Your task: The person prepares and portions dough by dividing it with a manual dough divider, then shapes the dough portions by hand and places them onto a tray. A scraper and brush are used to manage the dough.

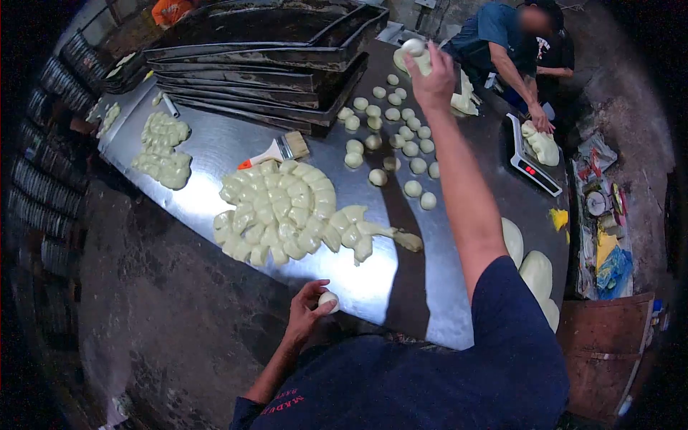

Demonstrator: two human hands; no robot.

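My left hand (307, 309) is closed round a small dough ball (327, 303) at the table's near edge. My right hand (432, 80) is stretched far across the metal table, its fingers holding another dough ball (413, 48) above a flat piece of dough (405, 63). Below and left of my right hand, many small dough balls (393, 114) lie spread on the table. A large mass of cut dough pieces (276, 208) sits in front of me, with a brush (279, 150) lying just beyond it.
Black trays (236, 57) are stacked at the back left. More cut dough (163, 150) lies at the left. A co-worker (494, 43) touches dough on a scale (532, 165) at the right. Large dough pieces (536, 276) rest by my right arm.
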